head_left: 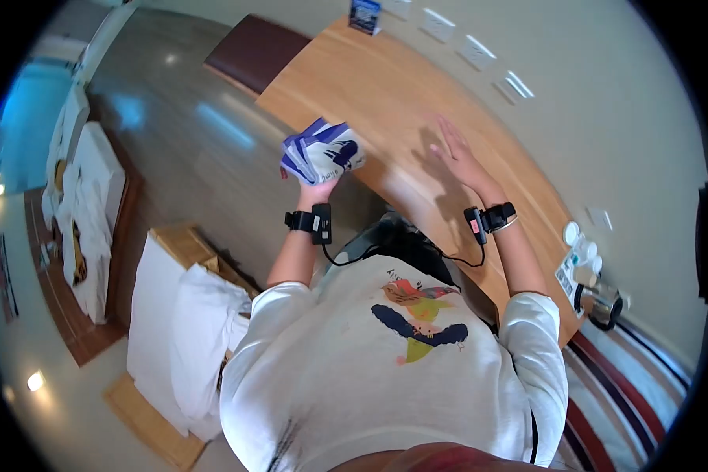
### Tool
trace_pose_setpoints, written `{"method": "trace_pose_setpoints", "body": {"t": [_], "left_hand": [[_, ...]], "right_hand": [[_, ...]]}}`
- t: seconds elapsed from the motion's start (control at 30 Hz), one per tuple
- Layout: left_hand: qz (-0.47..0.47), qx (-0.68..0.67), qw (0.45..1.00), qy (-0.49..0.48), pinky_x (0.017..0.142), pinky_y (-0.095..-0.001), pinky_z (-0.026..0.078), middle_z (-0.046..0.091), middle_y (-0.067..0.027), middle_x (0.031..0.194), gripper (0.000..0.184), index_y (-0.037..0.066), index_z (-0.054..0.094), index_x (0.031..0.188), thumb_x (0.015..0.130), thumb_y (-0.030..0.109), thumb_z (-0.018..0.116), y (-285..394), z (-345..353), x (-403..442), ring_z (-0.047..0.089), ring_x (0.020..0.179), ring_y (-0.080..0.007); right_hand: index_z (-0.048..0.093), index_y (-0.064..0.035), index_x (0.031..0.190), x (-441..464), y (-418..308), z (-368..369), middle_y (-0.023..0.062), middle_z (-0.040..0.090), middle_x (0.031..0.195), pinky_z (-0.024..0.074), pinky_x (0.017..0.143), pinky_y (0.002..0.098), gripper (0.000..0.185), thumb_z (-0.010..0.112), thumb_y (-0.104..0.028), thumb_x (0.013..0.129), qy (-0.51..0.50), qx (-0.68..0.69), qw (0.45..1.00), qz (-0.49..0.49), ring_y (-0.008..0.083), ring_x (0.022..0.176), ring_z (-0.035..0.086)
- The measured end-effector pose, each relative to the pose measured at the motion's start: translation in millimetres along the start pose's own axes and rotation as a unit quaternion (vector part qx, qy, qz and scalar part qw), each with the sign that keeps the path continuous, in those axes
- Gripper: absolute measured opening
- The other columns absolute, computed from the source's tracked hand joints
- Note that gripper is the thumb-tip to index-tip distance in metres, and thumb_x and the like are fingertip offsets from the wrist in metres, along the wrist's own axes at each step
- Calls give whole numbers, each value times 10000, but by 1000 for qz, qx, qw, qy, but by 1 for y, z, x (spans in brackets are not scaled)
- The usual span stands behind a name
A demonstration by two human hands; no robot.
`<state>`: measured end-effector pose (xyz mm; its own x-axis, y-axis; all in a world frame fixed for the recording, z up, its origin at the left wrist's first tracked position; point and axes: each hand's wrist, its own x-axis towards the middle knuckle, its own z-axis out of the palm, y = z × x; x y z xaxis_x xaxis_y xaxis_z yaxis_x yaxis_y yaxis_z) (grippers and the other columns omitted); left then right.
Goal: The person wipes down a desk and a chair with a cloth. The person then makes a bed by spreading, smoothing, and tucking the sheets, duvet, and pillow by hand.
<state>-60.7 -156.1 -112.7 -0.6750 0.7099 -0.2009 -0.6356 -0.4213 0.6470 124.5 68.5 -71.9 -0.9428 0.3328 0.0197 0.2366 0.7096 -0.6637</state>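
My left hand (320, 191) is closed around a folded bundle of purple and white printed cloth or packets (334, 149); its exact kind I cannot make out. The layers fan out at the top, and most of my fingers are hidden behind them. This hand is held up over the floor, near the desk's front edge. Above the wooden desk (385, 102) my right hand (462, 161) is open, fingers stretched out, with nothing in it. Its shadow falls on the desktop, and whether it touches the surface I cannot tell.
A blue card stand (364, 16) is at the desk's far end, beside a dark red seat (256, 53). A glass kettle (602, 303) and cups (582, 244) sit at the right end. White-covered beds (161, 315) lie to the left. Sockets (477, 53) line the wall.
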Motion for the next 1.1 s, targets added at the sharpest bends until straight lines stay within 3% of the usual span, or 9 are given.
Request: {"method": "trace_pose_setpoints", "body": {"t": [0.07,0.17,0.27,0.43,0.77,0.93,0.97,1.0,1.1], "left_hand": [[-21,-238,967,85,885,-408,317,451,-76,1110,380,81,436,1061,811,339,313,6,-54,1,405,1032,-230],[72,-69,995,26,913,-421,259,463,-87,1094,375,86,415,1083,796,292,287,-15,-151,38,408,1030,-265],[94,-288,934,190,919,-446,237,464,-99,1107,387,89,463,1042,772,310,296,6,-121,25,407,1032,-276],[86,-304,911,266,875,-468,293,502,-105,1048,406,94,527,967,749,366,320,0,-130,57,423,1011,-294],[74,-105,969,213,785,-350,399,529,-51,963,373,94,501,931,809,403,330,42,-177,165,495,883,-221],[34,49,970,236,797,-353,386,498,-69,1010,433,65,405,1092,841,393,274,44,-211,202,475,930,-206],[37,142,959,241,794,-347,387,468,-109,1057,436,28,343,1143,856,346,261,34,-237,210,458,965,-211],[43,315,861,397,799,-325,379,444,-133,1083,430,4,326,1141,862,323,254,31,-183,200,454,969,-221],[74,380,843,374,830,-320,341,433,-146,1092,446,-22,308,1139,865,323,244,-1,-167,172,436,982,-234]], "right_hand": [[194,-48,1243,5,38,38,151,185,1291,156,962,392,580,389,-370,802,-38,3,993,109,332,1179,178],[210,-26,1231,24,63,76,155,182,1291,148,962,394,572,392,-354,799,-80,-126,986,69,329,1179,177],[226,-33,1226,33,60,111,145,175,1295,139,962,396,548,395,-331,798,-56,-170,984,26,311,1186,168],[232,-66,1234,36,62,150,83,201,1295,140,961,404,519,392,-287,792,4,-190,980,55,248,1193,168],[214,-81,1246,37,54,155,57,166,1312,109,971,383,517,353,-283,790,-8,-241,966,94,207,1206,147],[259,-72,1228,36,51,147,54,209,1296,126,969,385,497,359,-281,788,7,-232,968,98,207,1188,193],[290,-70,1215,36,51,146,49,241,1284,140,967,387,484,365,-281,786,18,-234,968,87,205,1174,224],[290,-70,1215,36,50,144,49,241,1284,140,967,387,484,365,-281,786,23,-231,968,91,205,1174,224],[306,-72,1206,34,46,140,49,251,1279,155,964,381,479,379,-279,781,38,-211,973,83,201,1164,242]]}}
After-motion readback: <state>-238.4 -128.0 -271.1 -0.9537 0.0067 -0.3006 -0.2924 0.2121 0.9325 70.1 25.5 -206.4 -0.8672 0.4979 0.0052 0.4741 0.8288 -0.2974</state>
